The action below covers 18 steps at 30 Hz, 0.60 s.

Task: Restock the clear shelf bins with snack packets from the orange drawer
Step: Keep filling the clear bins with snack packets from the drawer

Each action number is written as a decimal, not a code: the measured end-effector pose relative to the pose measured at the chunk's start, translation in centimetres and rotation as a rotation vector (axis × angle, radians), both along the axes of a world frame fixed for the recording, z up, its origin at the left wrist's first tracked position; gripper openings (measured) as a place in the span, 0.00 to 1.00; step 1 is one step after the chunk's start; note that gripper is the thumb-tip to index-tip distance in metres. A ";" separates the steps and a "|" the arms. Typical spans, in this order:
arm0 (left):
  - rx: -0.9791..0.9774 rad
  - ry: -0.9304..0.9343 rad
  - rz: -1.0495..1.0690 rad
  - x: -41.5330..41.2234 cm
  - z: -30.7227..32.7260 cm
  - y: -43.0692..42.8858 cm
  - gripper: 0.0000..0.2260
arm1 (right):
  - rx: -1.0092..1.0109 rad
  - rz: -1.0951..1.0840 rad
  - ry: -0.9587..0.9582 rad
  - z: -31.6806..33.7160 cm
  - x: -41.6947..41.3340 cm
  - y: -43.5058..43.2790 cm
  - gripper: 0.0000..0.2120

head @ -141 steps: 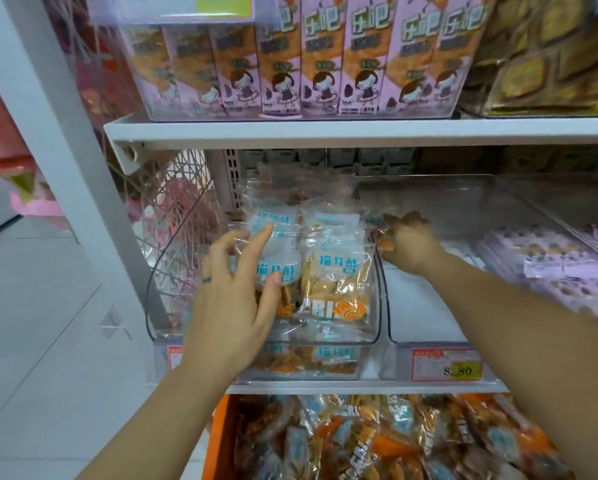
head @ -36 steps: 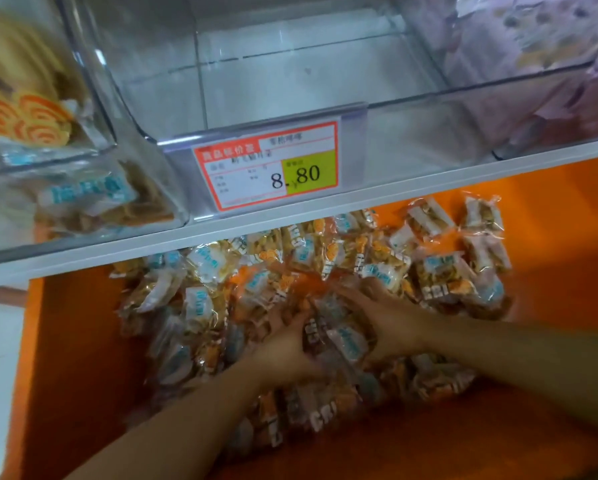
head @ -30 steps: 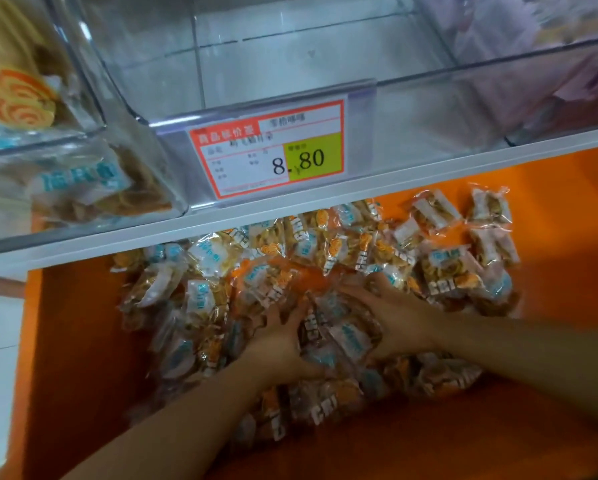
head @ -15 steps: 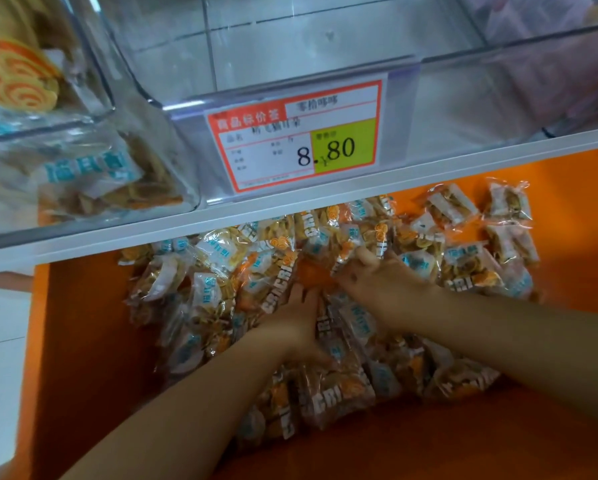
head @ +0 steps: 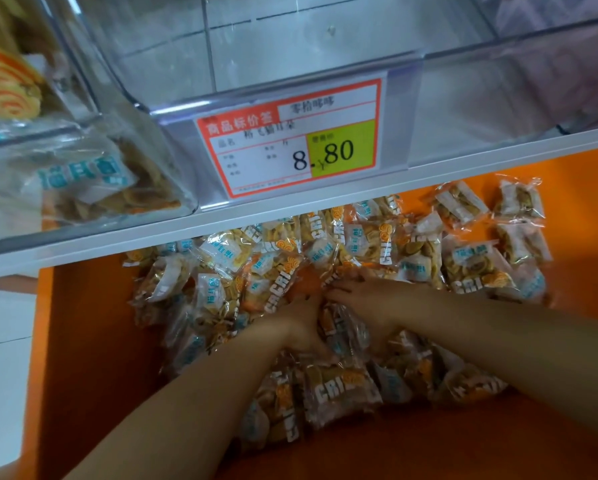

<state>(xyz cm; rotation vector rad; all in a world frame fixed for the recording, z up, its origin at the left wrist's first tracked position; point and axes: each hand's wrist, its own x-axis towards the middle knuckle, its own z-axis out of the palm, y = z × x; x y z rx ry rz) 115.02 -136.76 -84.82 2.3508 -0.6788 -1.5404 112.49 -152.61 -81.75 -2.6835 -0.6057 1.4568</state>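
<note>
Pressing snack packets [head: 342, 388] in orange drawer [head: 83, 341], left hand [head: 299, 329] and right hand [head: 368, 299] flat-fingered, drawn nearer together (versus 0.5 s ago)

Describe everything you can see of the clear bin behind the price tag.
The clear bin looks like glossy, see-through hard plastic with rounded front corners and a low front wall. No packets show inside it. It sits upright on the white shelf, between a packet-filled bin on the left and another bin on the right. The price tag, orange-bordered and reading 8.80, is fixed to its front. Neither the left hand nor the right hand touches it.
</note>
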 end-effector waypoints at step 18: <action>-0.241 -0.486 -0.027 -2.5 6.7 1.9 0.15 | 0.234 -0.221 -0.452 6.5 -4.0 0.3 0.18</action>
